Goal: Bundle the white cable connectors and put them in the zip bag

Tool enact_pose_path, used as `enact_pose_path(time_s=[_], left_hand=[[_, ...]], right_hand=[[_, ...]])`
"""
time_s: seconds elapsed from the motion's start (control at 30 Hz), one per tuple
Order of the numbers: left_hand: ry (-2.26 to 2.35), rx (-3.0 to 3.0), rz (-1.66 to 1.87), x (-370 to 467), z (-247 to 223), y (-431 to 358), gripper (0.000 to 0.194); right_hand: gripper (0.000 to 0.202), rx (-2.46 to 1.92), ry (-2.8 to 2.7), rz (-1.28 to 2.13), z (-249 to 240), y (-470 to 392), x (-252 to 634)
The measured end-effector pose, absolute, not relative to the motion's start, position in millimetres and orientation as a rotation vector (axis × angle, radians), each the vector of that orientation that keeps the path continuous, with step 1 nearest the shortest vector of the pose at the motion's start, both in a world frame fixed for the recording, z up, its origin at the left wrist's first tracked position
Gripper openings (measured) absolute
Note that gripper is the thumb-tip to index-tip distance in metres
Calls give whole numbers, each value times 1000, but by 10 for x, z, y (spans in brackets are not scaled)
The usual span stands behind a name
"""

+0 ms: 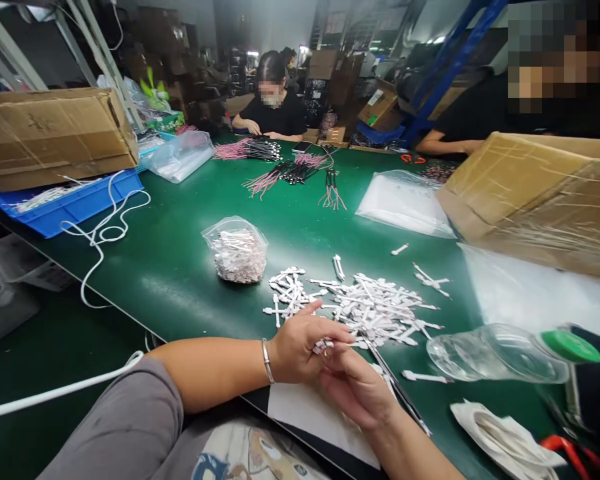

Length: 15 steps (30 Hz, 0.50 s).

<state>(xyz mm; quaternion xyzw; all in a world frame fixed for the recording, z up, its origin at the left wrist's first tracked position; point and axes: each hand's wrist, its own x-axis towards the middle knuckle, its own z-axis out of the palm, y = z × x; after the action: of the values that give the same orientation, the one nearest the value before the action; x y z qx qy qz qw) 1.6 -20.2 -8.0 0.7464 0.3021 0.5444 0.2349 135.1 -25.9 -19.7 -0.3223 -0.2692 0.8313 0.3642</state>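
My left hand [303, 341] is closed, with a few small white pieces [323, 346] pinched at its fingers. My right hand [357, 387] meets it from below right, fingers curled against the left fingers; what they grip is hidden. Along the far side of the right hand runs a pair of metal tweezers [397, 385], tips towards the pile; whether the hand holds them or they lie there, I cannot tell. Just beyond both hands spreads a pile of short white connector leads [375, 303]. A white sheet [305, 410] lies under the hands at the table edge.
A clear bag of similar pieces [240, 253] stands left of the pile. On the right lie a green-capped bottle [500, 353] and red-handled tool [570, 450]. Cardboard boxes [55, 137] [530, 190] flank the green table [180, 287]. Two people sit opposite, near black-and-pink wire bundles [295, 170].
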Motion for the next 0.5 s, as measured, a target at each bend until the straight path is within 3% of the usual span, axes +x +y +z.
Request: enact_pose_path(time_s=[0.2, 0.33, 0.5], left_hand=[[937, 2021, 1474, 51, -94, -182, 16], [908, 2026, 1409, 51, -114, -164, 16], [1038, 1644, 1398, -18, -47, -93, 24]], right_hand=[[23, -807, -675, 2197, -182, -276, 1329], [17, -768, -654, 2190, -177, -275, 1322], [29, -924, -713, 2172, -33, -160, 1303]])
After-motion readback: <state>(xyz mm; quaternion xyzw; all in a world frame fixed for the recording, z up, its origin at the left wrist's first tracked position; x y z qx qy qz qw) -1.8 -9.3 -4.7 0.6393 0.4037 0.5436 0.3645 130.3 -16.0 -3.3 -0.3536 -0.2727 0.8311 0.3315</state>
